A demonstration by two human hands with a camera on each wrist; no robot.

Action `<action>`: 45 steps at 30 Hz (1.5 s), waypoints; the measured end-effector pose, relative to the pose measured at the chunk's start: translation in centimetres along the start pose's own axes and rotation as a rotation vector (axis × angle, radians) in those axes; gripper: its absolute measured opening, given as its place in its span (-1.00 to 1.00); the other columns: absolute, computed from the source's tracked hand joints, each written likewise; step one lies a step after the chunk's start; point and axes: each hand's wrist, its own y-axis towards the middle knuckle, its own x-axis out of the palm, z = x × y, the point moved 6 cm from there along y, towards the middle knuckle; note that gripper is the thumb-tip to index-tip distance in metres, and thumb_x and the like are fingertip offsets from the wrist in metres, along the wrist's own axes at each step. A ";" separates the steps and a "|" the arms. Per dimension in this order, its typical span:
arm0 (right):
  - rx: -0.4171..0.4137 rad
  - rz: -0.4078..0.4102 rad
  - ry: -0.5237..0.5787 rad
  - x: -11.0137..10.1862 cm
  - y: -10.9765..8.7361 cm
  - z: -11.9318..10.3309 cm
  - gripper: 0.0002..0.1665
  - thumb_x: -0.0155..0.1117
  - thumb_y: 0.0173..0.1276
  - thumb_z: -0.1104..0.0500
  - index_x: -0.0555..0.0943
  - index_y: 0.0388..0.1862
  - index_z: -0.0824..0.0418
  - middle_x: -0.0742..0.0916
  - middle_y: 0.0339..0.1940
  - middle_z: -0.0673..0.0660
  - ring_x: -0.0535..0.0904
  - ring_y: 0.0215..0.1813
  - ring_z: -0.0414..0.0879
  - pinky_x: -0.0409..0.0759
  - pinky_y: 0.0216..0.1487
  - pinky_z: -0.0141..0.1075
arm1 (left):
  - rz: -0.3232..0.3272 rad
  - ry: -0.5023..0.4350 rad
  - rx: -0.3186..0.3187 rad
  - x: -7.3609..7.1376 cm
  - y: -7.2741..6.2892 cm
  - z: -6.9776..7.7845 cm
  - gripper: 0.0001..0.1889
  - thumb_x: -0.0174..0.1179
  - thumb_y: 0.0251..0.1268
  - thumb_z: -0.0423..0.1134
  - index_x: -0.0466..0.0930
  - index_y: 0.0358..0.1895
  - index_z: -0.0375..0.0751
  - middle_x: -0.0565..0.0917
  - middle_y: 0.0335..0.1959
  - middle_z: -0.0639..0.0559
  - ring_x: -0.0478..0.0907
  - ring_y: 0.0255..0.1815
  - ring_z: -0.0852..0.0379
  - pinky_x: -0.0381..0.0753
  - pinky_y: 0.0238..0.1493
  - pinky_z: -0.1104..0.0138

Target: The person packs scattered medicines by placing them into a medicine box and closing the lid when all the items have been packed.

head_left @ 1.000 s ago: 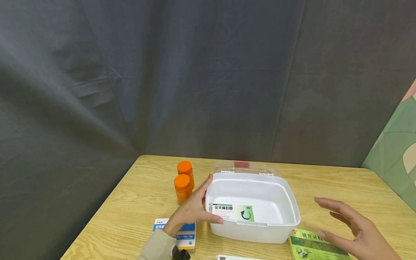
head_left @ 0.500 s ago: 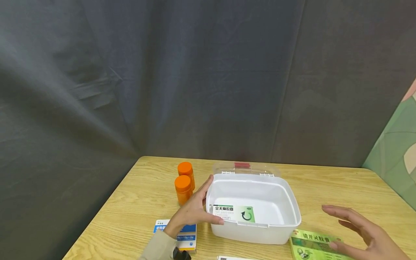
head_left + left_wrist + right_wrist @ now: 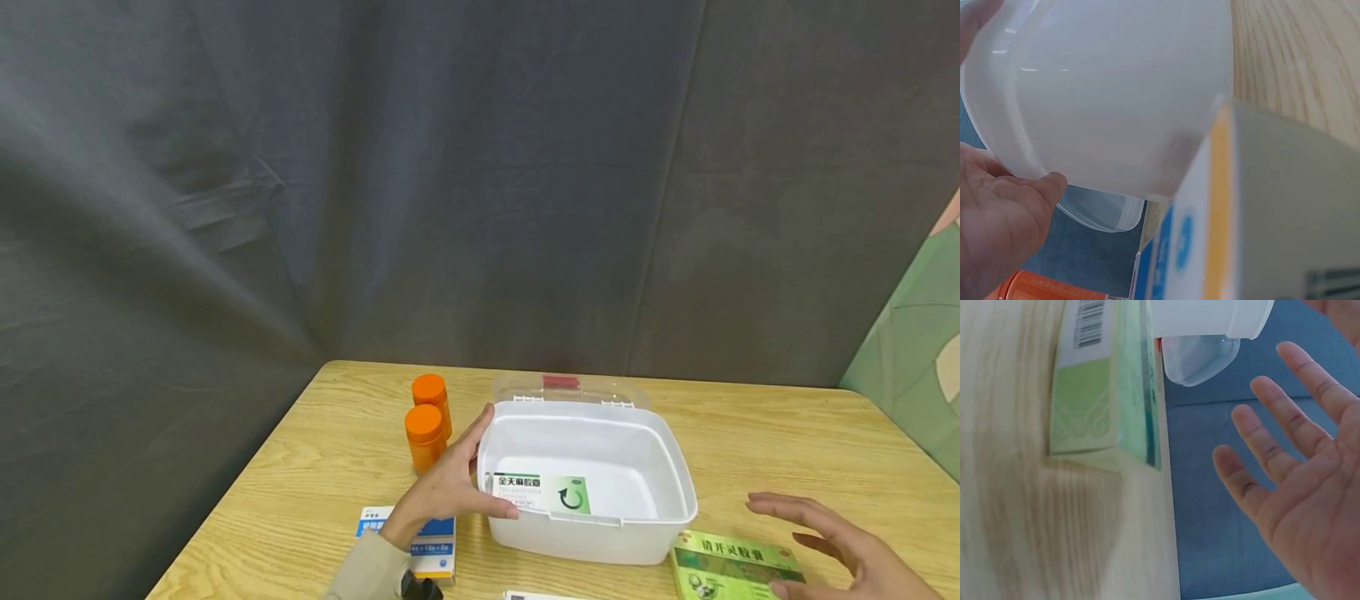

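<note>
My left hand (image 3: 446, 487) grips the left end of a white plastic storage box (image 3: 577, 540), thumb along the front rim and fingers at the side. The left wrist view shows its fingertips (image 3: 1054, 181) against the box's translucent wall. A white-and-green medicine box (image 3: 540, 493) lies inside at the front left. To the right, my right hand (image 3: 855, 550) hovers with spread fingers over a green medicine box (image 3: 727, 562) on the table. Nothing is in that palm; in the right wrist view its fingers (image 3: 1266, 444) are apart from the green box's side.
Two orange bottles (image 3: 426, 433) stand left of the storage box. A blue-and-white medicine box (image 3: 435, 550) lies partly behind my left wrist. Another white box (image 3: 536, 595) shows at the bottom edge. The clear lid (image 3: 600, 388) hangs open behind, and a dark curtain (image 3: 480, 183) backs the table.
My right hand has moved slightly right and down, toward the near side over the green medicine box. My left hand keeps its grip on the storage box.
</note>
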 end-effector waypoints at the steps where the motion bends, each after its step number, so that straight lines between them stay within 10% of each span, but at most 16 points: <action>1: 0.002 -0.012 0.006 0.1 -0.1 0.4 -0.16 0.50 0.12 0.25 0.39 0.38 0.09 0.49 0.24 -0.23 0.20 0.16 -0.62 0.52 -0.26 -0.28 | 0.001 0.001 0.001 0.0 0.0 0.0 0.28 0.56 -0.08 -0.14 -0.31 0.57 -0.10 0.04 0.50 -0.22 0.31 0.27 -0.21 0.35 0.29 0.12; 7: -0.080 -0.109 0.057 0.7 -0.4 2.5 -0.17 0.41 0.14 0.32 0.35 0.41 0.11 0.44 0.29 -0.28 0.25 0.20 -0.51 0.54 -0.28 -0.02 | 0.013 0.005 -0.005 0.0 -0.1 0.1 0.29 0.56 -0.09 -0.11 -0.29 0.57 -0.09 0.04 0.51 -0.18 0.31 0.29 -0.20 0.33 0.30 0.12; 15: -0.082 -0.206 0.130 1.3 -1.1 4.0 -0.20 0.31 0.21 0.40 0.31 0.43 0.11 0.36 0.32 -0.35 0.28 0.22 -0.48 0.56 -0.29 -0.35 | 0.012 0.010 0.000 0.1 0.0 0.2 0.28 0.56 -0.08 -0.14 -0.29 0.57 -0.10 0.03 0.52 -0.17 0.29 0.30 -0.21 0.29 0.32 0.09; 22: -0.035 -0.221 0.181 1.6 -1.4 4.8 -0.33 0.27 0.28 0.36 0.39 0.36 0.08 0.28 0.24 -0.52 0.19 0.14 -0.61 0.56 -0.41 0.21 | 0.007 0.033 0.000 0.1 0.1 0.1 0.27 0.56 -0.07 -0.14 -0.29 0.57 -0.09 -0.03 0.54 -0.15 0.28 0.32 -0.15 0.30 0.32 0.12; 35: -0.032 -0.175 0.007 2.3 -2.0 7.3 -0.39 0.34 0.24 0.23 0.49 0.28 -0.08 0.18 0.25 -0.56 -0.01 0.16 -0.73 0.54 -0.33 0.19 | 0.004 0.023 0.005 0.1 0.1 0.0 0.28 0.56 -0.06 -0.14 -0.31 0.57 -0.10 -0.01 0.53 -0.15 0.28 0.32 -0.15 0.29 0.33 0.12; 45: -0.005 -0.348 0.258 3.0 -2.0 9.0 -0.44 0.11 0.35 0.26 0.45 0.34 0.00 0.24 0.29 -0.48 0.10 0.22 -0.60 0.48 -0.31 0.31 | 0.000 0.012 0.005 0.0 0.0 0.0 0.27 0.55 -0.06 -0.14 -0.30 0.57 -0.10 -0.06 0.54 -0.13 0.25 0.35 -0.14 0.26 0.34 0.13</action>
